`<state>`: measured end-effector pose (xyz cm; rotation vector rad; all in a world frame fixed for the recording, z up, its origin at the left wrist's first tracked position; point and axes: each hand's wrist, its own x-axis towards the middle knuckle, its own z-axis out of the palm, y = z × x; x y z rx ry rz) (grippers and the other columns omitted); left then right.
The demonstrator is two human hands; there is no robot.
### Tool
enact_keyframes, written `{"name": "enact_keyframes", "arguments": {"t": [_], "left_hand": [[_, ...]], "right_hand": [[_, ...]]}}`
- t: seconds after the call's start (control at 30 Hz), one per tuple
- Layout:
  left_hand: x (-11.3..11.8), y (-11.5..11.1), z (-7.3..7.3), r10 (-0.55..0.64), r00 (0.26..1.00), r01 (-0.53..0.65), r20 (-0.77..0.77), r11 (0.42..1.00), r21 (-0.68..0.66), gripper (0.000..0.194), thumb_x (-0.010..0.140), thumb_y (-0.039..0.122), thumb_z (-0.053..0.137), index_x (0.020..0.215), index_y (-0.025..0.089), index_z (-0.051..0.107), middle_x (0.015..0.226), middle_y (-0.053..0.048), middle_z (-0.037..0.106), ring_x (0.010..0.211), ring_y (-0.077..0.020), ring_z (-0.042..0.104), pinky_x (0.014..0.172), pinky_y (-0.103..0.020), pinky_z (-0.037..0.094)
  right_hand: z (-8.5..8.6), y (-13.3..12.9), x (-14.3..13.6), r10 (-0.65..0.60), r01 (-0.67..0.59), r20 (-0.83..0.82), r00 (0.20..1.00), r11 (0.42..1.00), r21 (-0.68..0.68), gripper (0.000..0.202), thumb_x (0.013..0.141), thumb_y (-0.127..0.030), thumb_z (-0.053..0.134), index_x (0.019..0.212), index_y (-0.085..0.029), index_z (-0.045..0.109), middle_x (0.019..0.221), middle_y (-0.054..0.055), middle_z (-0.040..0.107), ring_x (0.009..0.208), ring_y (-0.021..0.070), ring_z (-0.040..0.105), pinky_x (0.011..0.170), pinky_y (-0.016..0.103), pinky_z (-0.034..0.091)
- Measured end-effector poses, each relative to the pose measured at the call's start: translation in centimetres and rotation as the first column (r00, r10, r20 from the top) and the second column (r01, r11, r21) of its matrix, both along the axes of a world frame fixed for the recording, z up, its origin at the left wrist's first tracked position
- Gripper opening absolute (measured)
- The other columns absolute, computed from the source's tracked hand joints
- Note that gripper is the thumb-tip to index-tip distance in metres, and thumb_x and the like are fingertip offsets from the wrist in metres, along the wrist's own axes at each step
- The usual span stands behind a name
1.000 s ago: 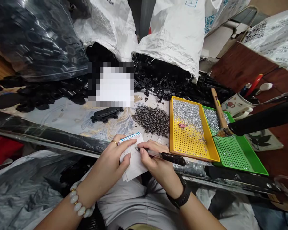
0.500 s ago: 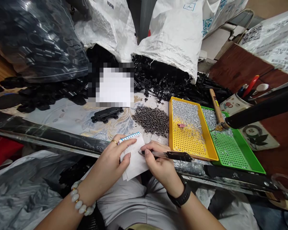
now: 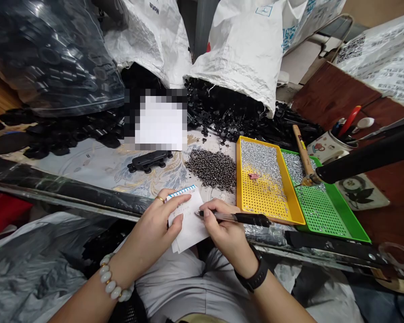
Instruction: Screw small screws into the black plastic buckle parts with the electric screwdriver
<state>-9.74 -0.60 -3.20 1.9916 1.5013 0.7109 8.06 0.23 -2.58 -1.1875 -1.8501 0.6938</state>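
A small spiral notepad [image 3: 190,231] with a blue coil on top lies over the table's front edge, with handwriting on its page. My left hand [image 3: 161,220], wearing a ring, grips its left side, thumb and fingers on the page. In my right hand [image 3: 224,224] is a pen [image 3: 244,218] with a clear barrel and black grip; its tip is at the written lines. Just beyond the pad is a heap of small dark screws [image 3: 212,169]. A black plastic part with round feet [image 3: 150,161] lies to the left of the heap.
On the right stand a yellow tray [image 3: 298,211] and a green tray [image 3: 360,231] holding small silver pieces. A black power screwdriver [image 3: 363,154] reaches over the green one. White sacks [image 3: 239,49] spill black parts at the back. A pen cup [image 3: 326,146] stands far right.
Both hands keep their hold on the notepad and pen. The pen has shifted only very slightly at the page; the view has moved a touch.
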Motion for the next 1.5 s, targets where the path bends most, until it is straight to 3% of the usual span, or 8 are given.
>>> {"name": "enact_keyframes", "arguments": {"t": [0.13, 0.23, 0.37, 0.57, 0.67, 1.03, 1.37, 1.5], "left_hand": [[0.1, 0.0, 0.0, 0.003, 1.0, -0.004, 0.01, 1.0, 0.011, 0.039, 0.082, 0.019, 0.041, 0.119, 0.021, 0.053, 0.117, -0.007, 0.049, 0.115, -0.02, 0.045, 0.1, -0.035, 0.036], [-0.1, 0.0, 0.0, 0.004, 0.999, -0.004, 0.047, 1.0, 0.0, 0.037, 0.082, 0.019, 0.043, 0.118, 0.022, 0.054, 0.119, -0.007, 0.05, 0.116, -0.0211, 0.045, 0.102, -0.036, 0.035], [-0.3, -0.2, 0.0, 0.091, 0.957, -0.056, 0.277, 0.99, -0.132, 0.038, 0.083, 0.023, 0.047, 0.121, 0.025, 0.047, 0.119, -0.007, 0.052, 0.111, -0.0227, 0.051, 0.096, -0.038, 0.041], [0.7, -0.4, 1.1, 0.285, 0.577, -0.017, 0.765, 0.941, -0.338, 0.055, 0.081, 0.03, 0.059, 0.128, 0.032, 0.031, 0.113, -0.003, 0.053, 0.099, -0.0149, 0.057, 0.082, -0.025, 0.049], [1.0, -0.2, 2.3, 0.318, 0.503, -0.028, 0.804, 0.936, -0.352, 0.052, 0.081, 0.033, 0.059, 0.126, 0.032, 0.033, 0.105, -0.001, 0.054, 0.088, -0.0113, 0.058, 0.078, -0.022, 0.049], [3.3, -3.0, 3.7, 0.272, 0.538, 0.255, 0.798, 0.85, -0.462, 0.028, 0.078, 0.036, 0.063, 0.101, 0.02, 0.058, 0.089, -0.002, 0.059, 0.071, -0.0095, 0.054, 0.067, -0.022, 0.046], [6.4, -5.1, 5.2, 0.275, 0.545, -0.078, 0.792, 0.957, -0.279, 0.025, 0.072, 0.031, 0.068, 0.08, 0.019, 0.048, 0.082, 0.002, 0.058, 0.072, -0.0102, 0.056, 0.066, -0.021, 0.046], [7.4, -6.1, 5.7, 0.184, 0.696, -0.105, 0.694, 0.982, -0.156, 0.016, 0.075, 0.031, 0.063, 0.077, 0.018, 0.057, 0.079, -0.001, 0.062, 0.073, -0.0136, 0.058, 0.068, -0.023, 0.047]], "right_hand": [[0.0, -0.1, 0.2, -0.008, 0.008, 0.0, 1.0, 1.0, -0.024, 0.014, 0.085, -0.02, 0.049, 0.079, -0.018, 0.062, 0.071, 0.001, 0.064, 0.067, 0.0132, 0.06, 0.064, 0.025, 0.045], [-0.6, -0.1, 0.2, -0.089, 0.086, -0.098, 0.991, 0.996, -0.039, 0.02, 0.088, -0.023, 0.047, 0.104, -0.021, 0.059, 0.091, 0.003, 0.067, 0.081, 0.0144, 0.062, 0.075, 0.028, 0.048], [-1.5, 0.2, -0.3, -0.121, 0.108, -0.256, 0.959, 0.992, -0.067, 0.03, 0.091, -0.023, 0.042, 0.121, -0.025, 0.045, 0.111, 0.005, 0.062, 0.096, 0.0138, 0.06, 0.085, 0.03, 0.047], [-1.0, -0.9, -0.6, -0.151, 0.111, -0.254, 0.955, 0.98, -0.163, 0.025, 0.085, -0.027, 0.051, 0.11, -0.023, 0.046, 0.085, 0.002, 0.061, 0.075, 0.0139, 0.059, 0.065, 0.025, 0.047], [-0.3, -1.6, 0.1, -0.23, 0.198, -0.289, 0.929, 0.971, -0.136, 0.024, 0.085, -0.028, 0.051, 0.107, -0.022, 0.047, 0.085, 0.002, 0.059, 0.074, 0.0142, 0.057, 0.063, 0.025, 0.045], [2.0, -4.1, 1.9, -0.262, 0.162, -0.522, 0.812, 0.96, -0.229, 0.028, 0.084, -0.033, 0.053, 0.108, -0.021, 0.043, 0.084, 0.002, 0.059, 0.069, 0.0127, 0.057, 0.059, 0.023, 0.046], [2.8, -5.8, 3.2, -0.282, 0.317, -0.483, 0.829, 0.948, -0.009, 0.022, 0.086, -0.031, 0.049, 0.105, -0.02, 0.046, 0.092, 0.004, 0.058, 0.08, 0.0148, 0.058, 0.071, 0.028, 0.048], [2.6, -6.4, 3.5, -0.3, 0.372, -0.502, 0.812, 0.927, 0.049, 0.021, 0.088, -0.03, 0.048, 0.107, -0.021, 0.046, 0.093, 0.004, 0.058, 0.083, 0.015, 0.058, 0.072, 0.027, 0.048]]}}
